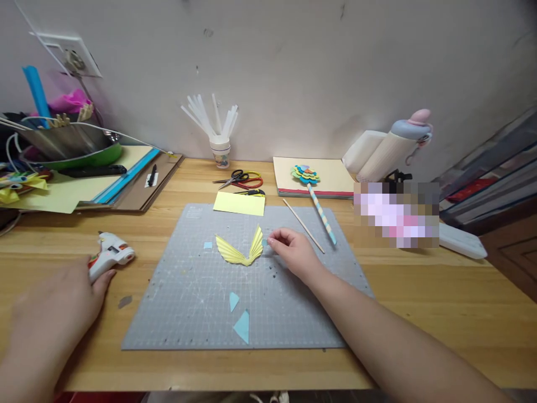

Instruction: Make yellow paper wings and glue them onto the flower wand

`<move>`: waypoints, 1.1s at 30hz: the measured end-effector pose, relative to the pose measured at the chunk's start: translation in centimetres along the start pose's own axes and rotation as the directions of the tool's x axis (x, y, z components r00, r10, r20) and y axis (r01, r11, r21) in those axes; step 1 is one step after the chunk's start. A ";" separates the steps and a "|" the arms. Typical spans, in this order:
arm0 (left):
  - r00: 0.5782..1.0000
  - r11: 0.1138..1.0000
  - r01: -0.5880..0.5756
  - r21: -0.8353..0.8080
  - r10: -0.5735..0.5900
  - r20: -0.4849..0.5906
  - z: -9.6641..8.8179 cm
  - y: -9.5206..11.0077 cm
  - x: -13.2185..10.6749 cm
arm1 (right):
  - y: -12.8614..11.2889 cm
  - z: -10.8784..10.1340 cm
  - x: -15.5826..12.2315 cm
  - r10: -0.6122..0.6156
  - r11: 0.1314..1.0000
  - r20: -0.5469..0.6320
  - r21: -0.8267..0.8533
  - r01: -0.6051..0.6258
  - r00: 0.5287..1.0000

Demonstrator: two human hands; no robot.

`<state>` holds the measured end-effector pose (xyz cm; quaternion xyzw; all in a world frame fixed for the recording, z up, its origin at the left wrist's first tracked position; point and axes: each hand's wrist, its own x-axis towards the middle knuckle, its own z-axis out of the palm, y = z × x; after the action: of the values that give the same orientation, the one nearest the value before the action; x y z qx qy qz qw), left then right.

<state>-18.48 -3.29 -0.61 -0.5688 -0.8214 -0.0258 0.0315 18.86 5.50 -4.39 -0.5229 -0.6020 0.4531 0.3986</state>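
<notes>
At the left, my left hand (pixel 62 308) has its thumb and fingers around the handle of a white hot glue gun (pixel 112 252) down at the table. Over the grey cutting mat (pixel 184 313), my right hand (pixel 293 252) pinches a small blue paper piece (pixel 264 242), partly covered by the fingertips. Just left of it lies a pleated yellow paper fan shape (pixel 235 252), bent into two wings. A small blue paper square (pixel 208 245) is beyond its left wing. Two blue paper scraps (pixel 242 326) rest nearer me on the mat.
A thin wooden stick (pixel 302 225) and a striped paper stick with a layered paper flower (pixel 305 174) lie right. Behind the mat are yellow paper (pixel 239 204), a cutter (pixel 251 192), scissors (pixel 239 179) and a cup (pixel 220 154) of glue sticks. A bottle (pixel 388 148) stands back right.
</notes>
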 end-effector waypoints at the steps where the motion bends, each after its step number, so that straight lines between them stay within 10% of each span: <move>1: 0.998 0.991 -0.060 0.121 0.060 0.002 -0.4 0.8 -0.3 | 0.0 0.0 0.0 -0.004 1.000 -0.001 -0.002 0.004 1.000; 4: 0.999 0.986 -0.039 0.162 0.039 0.001 -1.7 2.3 -1.1 | 0.0 0.1 -0.1 -0.013 1.000 -0.012 -0.012 0.013 1.000; 8: 0.983 0.924 0.175 -0.339 -0.180 0.016 -2.7 3.2 -2.1 | 0.1 0.1 0.0 -0.018 1.000 -0.020 -0.024 0.018 1.000; 14: 0.976 0.696 0.084 -0.714 0.086 0.200 -3.5 7.7 -4.5 | 0.1 0.0 -0.1 -0.029 0.998 -0.014 -0.060 0.028 0.999; 33: 0.918 0.722 -0.093 -0.686 0.330 0.222 -0.9 11.9 -5.5 | 0.7 -2.5 1.1 -0.137 0.813 0.175 -0.542 0.212 0.975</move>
<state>-5.39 -4.29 -0.11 -0.6298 -0.6800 -0.2163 -0.3069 21.27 6.91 -4.37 -0.5288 -0.7775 0.2516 0.2294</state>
